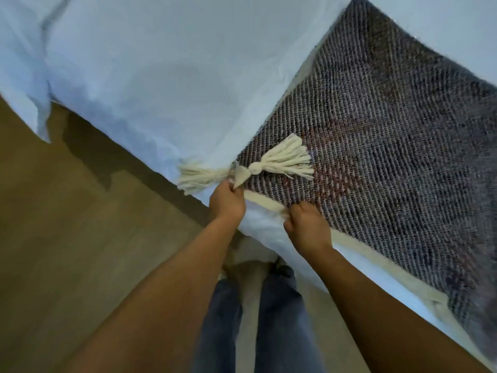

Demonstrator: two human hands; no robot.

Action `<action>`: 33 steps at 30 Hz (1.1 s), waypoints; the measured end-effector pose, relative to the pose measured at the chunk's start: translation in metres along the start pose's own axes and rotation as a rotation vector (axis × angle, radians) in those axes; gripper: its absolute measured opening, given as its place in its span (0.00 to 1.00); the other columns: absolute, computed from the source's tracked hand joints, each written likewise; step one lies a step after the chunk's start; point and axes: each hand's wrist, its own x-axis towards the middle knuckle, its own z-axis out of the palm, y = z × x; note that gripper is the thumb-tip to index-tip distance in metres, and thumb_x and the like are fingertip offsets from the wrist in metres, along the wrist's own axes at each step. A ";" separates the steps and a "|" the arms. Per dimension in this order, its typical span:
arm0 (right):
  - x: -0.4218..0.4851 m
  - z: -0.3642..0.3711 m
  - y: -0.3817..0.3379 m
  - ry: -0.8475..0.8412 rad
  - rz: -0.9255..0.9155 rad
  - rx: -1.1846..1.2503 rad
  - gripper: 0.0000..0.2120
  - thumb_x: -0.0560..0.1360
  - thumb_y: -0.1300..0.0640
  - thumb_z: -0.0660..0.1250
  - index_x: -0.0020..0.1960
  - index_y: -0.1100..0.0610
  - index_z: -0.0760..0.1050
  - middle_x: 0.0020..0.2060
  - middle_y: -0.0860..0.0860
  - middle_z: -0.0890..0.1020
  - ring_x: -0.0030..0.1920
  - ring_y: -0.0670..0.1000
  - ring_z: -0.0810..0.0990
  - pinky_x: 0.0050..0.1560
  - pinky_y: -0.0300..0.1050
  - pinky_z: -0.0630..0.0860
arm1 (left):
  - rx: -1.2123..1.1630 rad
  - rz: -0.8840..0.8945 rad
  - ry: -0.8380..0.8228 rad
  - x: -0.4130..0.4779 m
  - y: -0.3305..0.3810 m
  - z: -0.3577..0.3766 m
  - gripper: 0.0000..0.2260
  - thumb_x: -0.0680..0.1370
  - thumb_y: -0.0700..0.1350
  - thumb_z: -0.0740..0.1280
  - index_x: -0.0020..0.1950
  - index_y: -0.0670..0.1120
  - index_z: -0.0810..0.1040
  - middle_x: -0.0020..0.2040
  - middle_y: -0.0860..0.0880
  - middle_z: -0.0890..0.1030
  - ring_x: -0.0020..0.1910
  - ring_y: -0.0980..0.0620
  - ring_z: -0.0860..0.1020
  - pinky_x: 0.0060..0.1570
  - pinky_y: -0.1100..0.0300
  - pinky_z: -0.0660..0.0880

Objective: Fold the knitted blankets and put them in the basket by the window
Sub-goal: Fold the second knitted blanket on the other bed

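A knitted blanket [376, 135], dark grey-purple with a cream border, lies spread on a white bed [161, 71]. Two cream tassels [285, 160] meet at its near corner, one lying on the knit and one [199, 176] hanging over the bed's edge. My left hand [227, 201] pinches that corner right at the tassels. My right hand [306, 227] grips the cream border a short way to the right along the near edge. No basket is in view.
The bed's edge runs diagonally from upper left to lower right. A brown wooden floor [67, 238] fills the left side. My legs in blue jeans [277, 319] stand close against the bed below my hands.
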 end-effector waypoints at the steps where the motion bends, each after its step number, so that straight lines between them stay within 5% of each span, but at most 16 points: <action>1: 0.001 0.002 0.000 0.015 0.003 -0.003 0.09 0.73 0.63 0.64 0.49 0.67 0.77 0.48 0.63 0.78 0.50 0.63 0.76 0.44 0.52 0.72 | 0.009 -0.007 0.002 0.003 -0.001 -0.002 0.07 0.80 0.45 0.60 0.46 0.42 0.69 0.53 0.36 0.79 0.53 0.39 0.76 0.46 0.52 0.69; 4: 0.002 0.002 -0.003 0.054 0.010 0.000 0.09 0.71 0.62 0.64 0.49 0.66 0.75 0.48 0.63 0.77 0.49 0.63 0.75 0.41 0.49 0.69 | 0.158 0.099 0.095 0.008 0.005 -0.010 0.15 0.76 0.49 0.66 0.57 0.42 0.69 0.58 0.42 0.74 0.56 0.41 0.75 0.48 0.53 0.70; 7: 0.011 0.002 -0.012 0.096 -0.015 0.050 0.07 0.71 0.63 0.64 0.47 0.66 0.73 0.46 0.63 0.76 0.48 0.63 0.74 0.39 0.47 0.66 | 0.542 0.595 0.249 0.013 0.013 -0.012 0.26 0.71 0.45 0.70 0.67 0.44 0.67 0.61 0.41 0.71 0.58 0.41 0.72 0.50 0.50 0.70; 9: 0.019 0.003 -0.020 0.110 -0.029 0.099 0.07 0.72 0.63 0.63 0.47 0.67 0.72 0.46 0.63 0.75 0.48 0.62 0.73 0.40 0.49 0.67 | 0.701 0.839 0.228 0.017 0.023 -0.010 0.24 0.73 0.42 0.66 0.69 0.45 0.68 0.62 0.40 0.72 0.58 0.39 0.71 0.51 0.49 0.68; 11: 0.023 0.006 -0.028 0.095 -0.037 0.117 0.08 0.73 0.63 0.61 0.49 0.66 0.72 0.48 0.62 0.75 0.49 0.62 0.72 0.43 0.51 0.68 | 0.757 0.850 0.112 0.018 0.028 -0.007 0.15 0.79 0.43 0.59 0.65 0.45 0.71 0.61 0.43 0.73 0.59 0.41 0.70 0.52 0.50 0.66; 16: 0.025 0.009 -0.044 0.075 -0.083 0.111 0.09 0.73 0.62 0.61 0.52 0.65 0.71 0.49 0.61 0.75 0.51 0.60 0.72 0.43 0.47 0.64 | -0.107 0.289 0.164 0.021 0.005 -0.018 0.05 0.78 0.38 0.60 0.53 0.41 0.69 0.51 0.41 0.76 0.50 0.43 0.75 0.44 0.54 0.69; 20: 0.027 0.015 -0.060 0.002 -0.134 0.070 0.13 0.75 0.59 0.60 0.58 0.62 0.70 0.54 0.58 0.73 0.55 0.58 0.71 0.47 0.46 0.66 | -0.606 -0.301 0.215 0.034 -0.026 -0.032 0.16 0.78 0.45 0.65 0.63 0.39 0.73 0.56 0.42 0.79 0.51 0.44 0.79 0.52 0.54 0.77; 22: 0.028 0.018 -0.067 -0.015 -0.135 0.078 0.16 0.75 0.58 0.60 0.62 0.61 0.69 0.57 0.58 0.73 0.57 0.57 0.71 0.50 0.46 0.68 | -0.830 -0.451 0.091 0.033 -0.033 -0.034 0.20 0.77 0.51 0.67 0.64 0.41 0.72 0.54 0.43 0.80 0.41 0.50 0.78 0.39 0.56 0.77; 25: 0.028 0.023 -0.071 -0.013 -0.134 0.096 0.17 0.75 0.59 0.61 0.62 0.61 0.69 0.57 0.58 0.73 0.56 0.57 0.71 0.51 0.46 0.67 | -0.937 -0.513 -0.003 0.030 -0.036 -0.034 0.26 0.75 0.62 0.64 0.63 0.44 0.72 0.56 0.46 0.79 0.42 0.52 0.77 0.35 0.61 0.74; 28: 0.023 0.025 -0.066 0.009 -0.115 0.130 0.15 0.74 0.60 0.62 0.60 0.62 0.70 0.55 0.59 0.74 0.55 0.58 0.71 0.50 0.46 0.68 | -0.995 -0.526 0.146 0.021 -0.034 -0.024 0.29 0.72 0.66 0.64 0.63 0.46 0.69 0.52 0.48 0.78 0.46 0.50 0.78 0.38 0.59 0.76; 31: 0.011 0.020 -0.050 0.110 -0.065 0.172 0.11 0.72 0.64 0.62 0.54 0.65 0.73 0.51 0.61 0.75 0.52 0.60 0.72 0.48 0.48 0.68 | -0.888 -0.530 0.243 0.000 -0.024 0.000 0.44 0.62 0.70 0.69 0.70 0.46 0.65 0.58 0.50 0.75 0.54 0.48 0.77 0.55 0.51 0.76; 33: 0.001 0.014 -0.032 0.223 0.014 0.151 0.08 0.70 0.65 0.64 0.49 0.65 0.73 0.48 0.61 0.75 0.50 0.60 0.72 0.48 0.49 0.69 | -0.730 -0.532 0.131 -0.013 -0.016 0.023 0.51 0.56 0.73 0.68 0.72 0.47 0.62 0.65 0.47 0.73 0.59 0.45 0.75 0.62 0.47 0.73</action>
